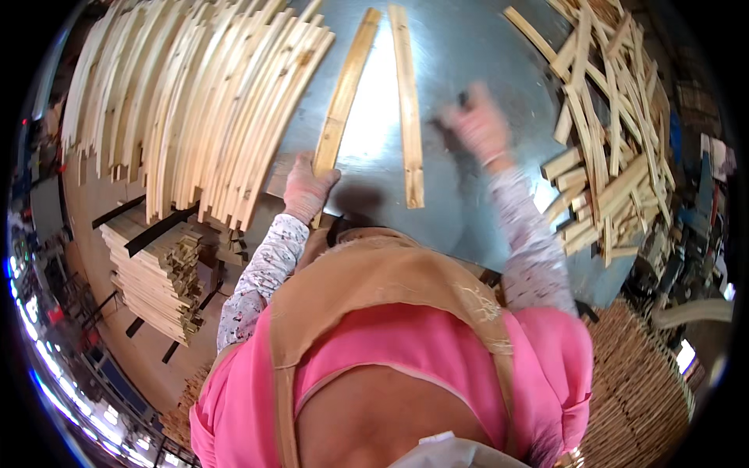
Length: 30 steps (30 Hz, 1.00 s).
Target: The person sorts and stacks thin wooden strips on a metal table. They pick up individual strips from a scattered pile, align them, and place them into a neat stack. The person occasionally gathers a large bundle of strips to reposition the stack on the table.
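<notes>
My left hand [307,189] is closed round the near end of a wooden strip [348,90], which slants away over the grey metal table [460,39]. To its right lies a second wooden strip [406,109], with neither hand on it. My right hand [482,129], blurred by motion, is over the table to the right of that strip. Its fingers look curled, and a small dark thing [463,99] shows at them, too smeared to name. Both hands seem to wear thin pale gloves.
Many long wooden strips [211,93] lie side by side at the left. Below them stands a stack of strips [152,269] on dark bars. A jumbled heap of offcuts [612,132] covers the table's right side. Another large stack of wood [636,382] is at the lower right.
</notes>
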Tool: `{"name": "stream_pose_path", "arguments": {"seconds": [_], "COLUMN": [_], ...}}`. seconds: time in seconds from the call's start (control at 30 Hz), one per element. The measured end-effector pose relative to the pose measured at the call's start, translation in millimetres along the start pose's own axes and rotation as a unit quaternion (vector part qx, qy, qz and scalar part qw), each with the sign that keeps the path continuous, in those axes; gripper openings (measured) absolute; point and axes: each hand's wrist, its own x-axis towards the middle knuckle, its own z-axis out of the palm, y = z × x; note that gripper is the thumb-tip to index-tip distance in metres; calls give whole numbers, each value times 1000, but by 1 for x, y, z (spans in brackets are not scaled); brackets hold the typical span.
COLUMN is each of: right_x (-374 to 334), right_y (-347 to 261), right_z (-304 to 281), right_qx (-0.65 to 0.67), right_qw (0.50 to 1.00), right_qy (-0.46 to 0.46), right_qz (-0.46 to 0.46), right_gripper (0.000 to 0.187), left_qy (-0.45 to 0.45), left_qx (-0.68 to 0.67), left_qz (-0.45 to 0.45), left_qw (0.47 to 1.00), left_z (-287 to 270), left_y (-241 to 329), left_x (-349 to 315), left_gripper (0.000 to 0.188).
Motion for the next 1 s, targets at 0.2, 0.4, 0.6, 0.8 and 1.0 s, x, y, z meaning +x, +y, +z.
{"name": "stream_pose_path", "arguments": {"seconds": [0.2, 0.4, 0.6, 0.8, 1.0], "right_x": [-27, -44, -65, -60, -65], "right_y": [-90, -232, -286, -276, -264], "right_z": [146, 186, 232, 240, 274], "right_qx": [74, 164, 71, 39, 226], "right_qw": [994, 965, 974, 979, 961], "right_qy": [50, -204, -213, -203, -148], "right_qz": [64, -23, -24, 1, -53], "right_gripper": [89, 91, 121, 121, 103], "left_qy": [81, 247, 220, 156, 164], "left_qx": [110, 337, 383, 342, 293], "left_qz": [13, 39, -27, -62, -108], "left_qw": [991, 908, 897, 925, 936], "left_z": [-116, -247, -354, -358, -371], "left_y": [-35, -110, -144, -144, -136], "left_x": [21, 53, 90, 109, 52], "left_gripper": [59, 54, 97, 114, 107]}}
